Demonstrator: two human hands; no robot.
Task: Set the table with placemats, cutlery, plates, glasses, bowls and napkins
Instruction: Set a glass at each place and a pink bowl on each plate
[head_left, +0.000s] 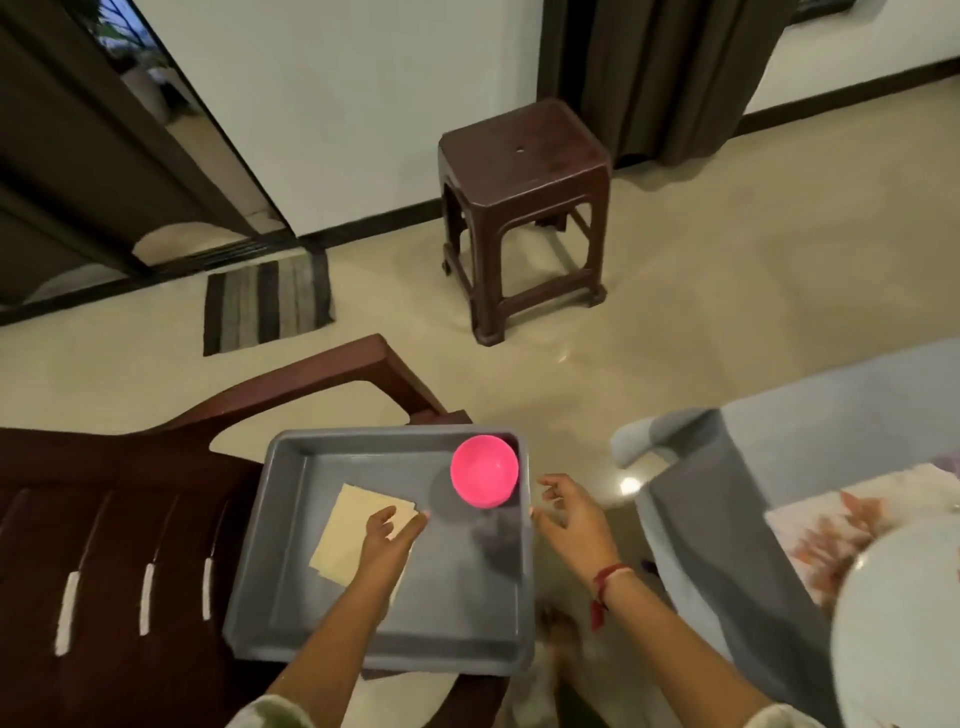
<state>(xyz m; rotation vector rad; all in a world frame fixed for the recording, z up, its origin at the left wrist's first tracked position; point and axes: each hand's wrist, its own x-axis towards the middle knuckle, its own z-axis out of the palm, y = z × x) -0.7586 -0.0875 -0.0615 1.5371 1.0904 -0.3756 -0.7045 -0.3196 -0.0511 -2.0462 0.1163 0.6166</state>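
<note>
A grey tray (291, 571) rests on a dark brown chair (104, 519). In its far right corner stands a pink bowl (484, 471). Beige napkins (348, 530) lie in the tray's left half. My left hand (389, 535) hovers over the napkins with its fingers stretched toward the bowl and holds nothing. My right hand (569, 514) hangs just outside the tray's right rim, fingers loosely spread, empty. At the right edge a white plate (893, 623) sits on a floral placemat (831, 530) on the table.
A grey chair (727, 509) stands between the tray and the table at the right. A brown plastic stool (524, 208) stands on the tiled floor ahead. A striped doormat (267, 301) lies by the sliding door at the left.
</note>
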